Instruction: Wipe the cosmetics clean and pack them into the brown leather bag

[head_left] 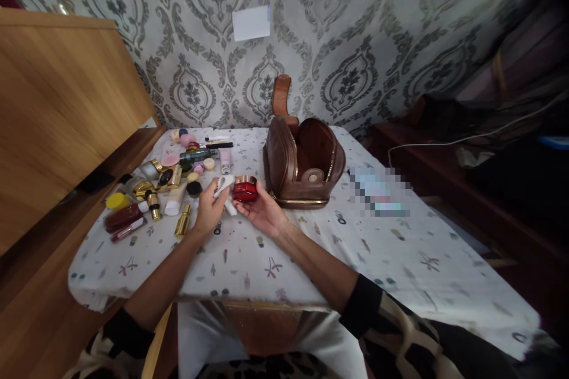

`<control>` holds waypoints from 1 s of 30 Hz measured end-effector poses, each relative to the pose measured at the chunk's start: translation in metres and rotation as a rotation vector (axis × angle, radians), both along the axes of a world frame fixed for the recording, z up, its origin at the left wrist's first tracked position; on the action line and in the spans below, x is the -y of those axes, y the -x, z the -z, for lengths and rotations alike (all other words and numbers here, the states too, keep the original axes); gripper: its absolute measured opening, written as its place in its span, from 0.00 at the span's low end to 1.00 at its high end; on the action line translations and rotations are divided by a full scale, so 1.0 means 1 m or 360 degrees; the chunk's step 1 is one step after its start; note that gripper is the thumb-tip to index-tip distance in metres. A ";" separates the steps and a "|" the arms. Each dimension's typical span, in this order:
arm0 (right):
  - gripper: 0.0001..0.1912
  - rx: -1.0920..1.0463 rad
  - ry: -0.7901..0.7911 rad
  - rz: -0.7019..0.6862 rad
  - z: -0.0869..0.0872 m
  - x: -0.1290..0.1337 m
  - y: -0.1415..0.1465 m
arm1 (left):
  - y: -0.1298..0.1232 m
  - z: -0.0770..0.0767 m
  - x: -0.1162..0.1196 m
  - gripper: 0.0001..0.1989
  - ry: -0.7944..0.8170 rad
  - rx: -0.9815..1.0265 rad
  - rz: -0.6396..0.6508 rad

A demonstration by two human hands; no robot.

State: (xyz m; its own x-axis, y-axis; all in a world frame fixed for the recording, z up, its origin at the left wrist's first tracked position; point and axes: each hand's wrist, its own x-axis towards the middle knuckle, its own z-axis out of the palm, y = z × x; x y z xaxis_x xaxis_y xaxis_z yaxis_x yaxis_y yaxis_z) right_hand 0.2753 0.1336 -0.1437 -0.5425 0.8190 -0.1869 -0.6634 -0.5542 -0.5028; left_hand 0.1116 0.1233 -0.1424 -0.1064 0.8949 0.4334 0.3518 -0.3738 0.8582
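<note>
A small red jar with a pinkish-gold lid (245,189) rests in the fingers of my right hand (265,212), at the middle of the table. Just left of it, my left hand (210,206) grips a white cloth or tissue (223,186), whose lower end hangs below the fingers beside the jar. Behind my right hand stands a brown leather bag (281,157), unzipped, with its strap flap raised at the back. A gold bottle (182,221) lies on the table close to my left forearm.
Several cosmetics, among them a white tube (175,200), a yellow lid (118,201) and a pink tube (224,160), cover the left of the patterned tablecloth (249,284). A blurred-out flat item (380,191) lies right of the bag. A wooden cabinet (66,112) borders the left.
</note>
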 end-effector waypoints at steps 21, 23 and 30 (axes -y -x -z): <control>0.14 0.0130 -0.0122 0.0201 0.007 -0.001 0.006 | 0.000 -0.005 0.005 0.08 -0.0344 -0.0442 0.0186; 0.13 0.0107 -0.0122 0.0184 0.009 -0.002 0.006 | 0.002 -0.006 0.005 0.10 -0.0387 -0.0473 0.0179; 0.07 0.0055 -0.0134 0.0347 0.008 -0.001 0.007 | 0.002 -0.005 0.007 0.21 -0.0534 -0.0626 0.0227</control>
State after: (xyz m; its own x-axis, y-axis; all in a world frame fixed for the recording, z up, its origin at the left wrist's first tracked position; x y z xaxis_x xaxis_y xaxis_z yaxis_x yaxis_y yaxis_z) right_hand 0.2686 0.1351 -0.1521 -0.3453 0.9297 -0.1281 -0.7445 -0.3545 -0.5658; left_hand 0.1099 0.1168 -0.1376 0.2343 0.6939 0.6809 0.5483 -0.6727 0.4968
